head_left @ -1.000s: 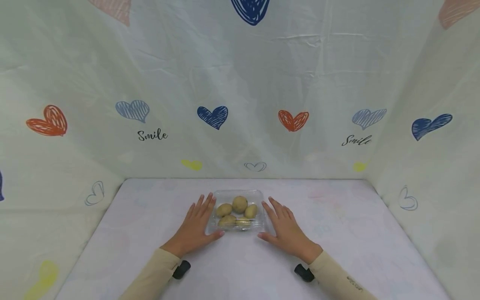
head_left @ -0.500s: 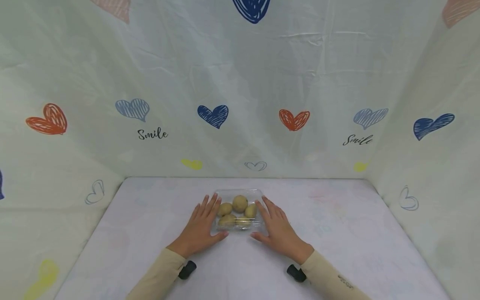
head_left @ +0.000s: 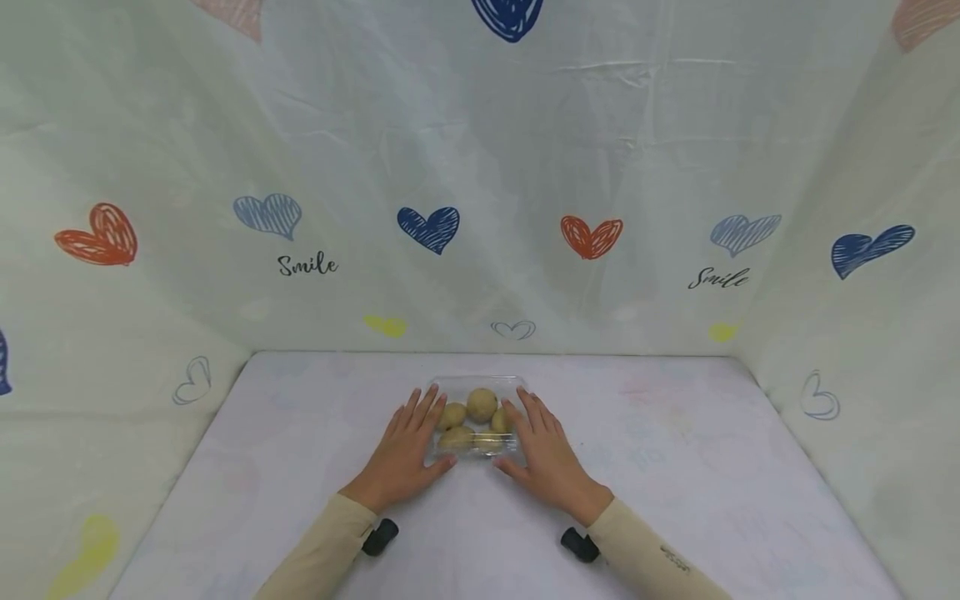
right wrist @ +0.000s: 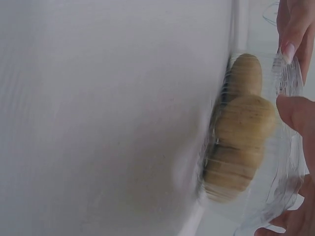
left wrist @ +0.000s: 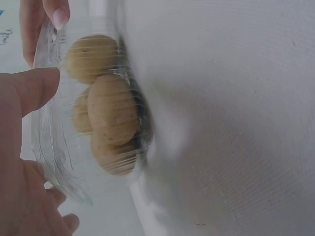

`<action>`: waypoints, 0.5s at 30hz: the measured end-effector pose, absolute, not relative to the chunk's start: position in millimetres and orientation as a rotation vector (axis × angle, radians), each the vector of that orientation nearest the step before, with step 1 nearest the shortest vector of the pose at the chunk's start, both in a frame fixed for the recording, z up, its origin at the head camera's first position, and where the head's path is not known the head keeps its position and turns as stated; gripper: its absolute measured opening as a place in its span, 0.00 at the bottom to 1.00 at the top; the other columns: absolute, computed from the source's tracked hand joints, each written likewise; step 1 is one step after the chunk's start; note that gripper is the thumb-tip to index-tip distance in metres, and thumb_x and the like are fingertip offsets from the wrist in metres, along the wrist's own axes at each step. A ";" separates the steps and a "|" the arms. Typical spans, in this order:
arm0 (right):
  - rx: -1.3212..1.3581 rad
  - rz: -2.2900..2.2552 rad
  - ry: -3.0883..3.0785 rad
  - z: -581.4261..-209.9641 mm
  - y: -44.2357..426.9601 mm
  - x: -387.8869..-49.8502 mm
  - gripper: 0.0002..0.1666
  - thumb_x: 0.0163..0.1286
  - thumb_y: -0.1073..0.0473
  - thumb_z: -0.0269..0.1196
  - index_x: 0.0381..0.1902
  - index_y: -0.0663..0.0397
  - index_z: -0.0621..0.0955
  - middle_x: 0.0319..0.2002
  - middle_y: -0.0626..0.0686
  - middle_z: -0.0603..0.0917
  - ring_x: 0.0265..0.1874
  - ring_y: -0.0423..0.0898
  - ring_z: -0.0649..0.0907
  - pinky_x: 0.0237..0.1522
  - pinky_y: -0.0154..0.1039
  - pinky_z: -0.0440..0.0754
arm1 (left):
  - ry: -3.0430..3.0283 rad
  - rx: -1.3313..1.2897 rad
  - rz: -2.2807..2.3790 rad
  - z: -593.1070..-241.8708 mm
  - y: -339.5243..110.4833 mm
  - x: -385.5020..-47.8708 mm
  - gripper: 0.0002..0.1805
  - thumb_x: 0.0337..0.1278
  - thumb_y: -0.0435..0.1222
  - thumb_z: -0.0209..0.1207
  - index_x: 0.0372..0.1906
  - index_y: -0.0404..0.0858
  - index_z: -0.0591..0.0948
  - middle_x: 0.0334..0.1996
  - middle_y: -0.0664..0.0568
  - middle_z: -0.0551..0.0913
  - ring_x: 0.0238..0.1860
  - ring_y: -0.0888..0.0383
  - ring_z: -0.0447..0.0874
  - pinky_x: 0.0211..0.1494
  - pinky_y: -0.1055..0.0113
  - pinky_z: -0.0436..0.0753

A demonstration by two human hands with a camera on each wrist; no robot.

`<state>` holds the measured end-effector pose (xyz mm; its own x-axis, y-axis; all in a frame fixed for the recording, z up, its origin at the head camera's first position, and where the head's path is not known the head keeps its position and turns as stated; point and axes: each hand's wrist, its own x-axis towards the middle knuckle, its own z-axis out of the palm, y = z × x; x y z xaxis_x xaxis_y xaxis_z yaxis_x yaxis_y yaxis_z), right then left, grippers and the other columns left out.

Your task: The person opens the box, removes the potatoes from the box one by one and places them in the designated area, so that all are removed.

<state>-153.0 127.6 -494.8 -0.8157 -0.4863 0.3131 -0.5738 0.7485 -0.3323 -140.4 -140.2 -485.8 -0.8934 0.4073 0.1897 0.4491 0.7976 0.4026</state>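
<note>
A clear plastic box with several potatoes inside sits on the table, its lid seemingly down. My left hand lies along the box's left side, fingers stretched out, the thumb at the front corner. On the right side my right hand mirrors it, its extended fingers partly covering a potato. Through the ribbed wall in the left wrist view, potatoes show below the left thumb's level at the rim. The right wrist view has the right thumb at the rim too.
A white cloth-covered table surrounds the box. Behind and at both sides hangs a pale curtain printed with hearts and the word Smile. Small black devices sit at the left wrist and right wrist.
Both hands have moved inward onto the box's sides, the right hand shifting left and the left hand slightly right. The box stays in place.
</note>
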 end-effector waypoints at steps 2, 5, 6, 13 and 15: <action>0.821 0.651 -2.750 -495.2 126.3 -153.5 0.51 0.67 0.47 0.76 0.78 0.64 0.66 0.80 0.70 0.59 0.76 0.72 0.63 0.72 0.70 0.67 | -2.884 -0.692 -0.678 -485.1 -139.4 -140.8 0.47 0.69 0.46 0.67 0.81 0.27 0.59 0.83 0.33 0.53 0.82 0.30 0.49 0.80 0.32 0.57; 0.789 0.692 -2.774 -495.4 124.5 -153.7 0.50 0.67 0.47 0.76 0.78 0.63 0.67 0.80 0.68 0.58 0.78 0.70 0.61 0.73 0.70 0.66 | -2.878 -0.685 -0.685 -484.5 -138.2 -141.1 0.47 0.69 0.46 0.67 0.81 0.27 0.60 0.83 0.33 0.54 0.82 0.29 0.49 0.79 0.32 0.57; 0.783 0.697 -2.778 -495.3 124.0 -153.7 0.50 0.67 0.47 0.76 0.78 0.63 0.67 0.80 0.68 0.58 0.78 0.70 0.61 0.73 0.70 0.66 | -2.879 -0.681 -0.682 -484.5 -137.9 -141.1 0.47 0.69 0.46 0.67 0.81 0.27 0.60 0.83 0.33 0.54 0.82 0.29 0.50 0.79 0.32 0.57; 0.773 0.715 -2.777 -494.7 122.2 -152.8 0.46 0.69 0.48 0.74 0.76 0.63 0.69 0.80 0.69 0.59 0.77 0.72 0.61 0.71 0.72 0.67 | -2.866 -0.649 -0.697 -485.5 -135.6 -140.6 0.45 0.68 0.45 0.66 0.80 0.27 0.61 0.82 0.34 0.56 0.81 0.29 0.51 0.78 0.32 0.61; 0.773 0.713 -2.781 -494.2 122.1 -153.1 0.45 0.69 0.49 0.74 0.76 0.62 0.69 0.80 0.69 0.59 0.77 0.72 0.61 0.71 0.72 0.66 | -2.861 -0.640 -0.704 -486.0 -135.0 -140.3 0.45 0.68 0.44 0.66 0.80 0.27 0.61 0.82 0.33 0.56 0.81 0.29 0.52 0.77 0.32 0.62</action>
<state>-153.1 122.1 -494.2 -0.8515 -0.4429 0.2806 -0.5233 0.7513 -0.4021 -140.3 -135.0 -486.0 -0.9021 0.3721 0.2184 0.4310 0.8017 0.4143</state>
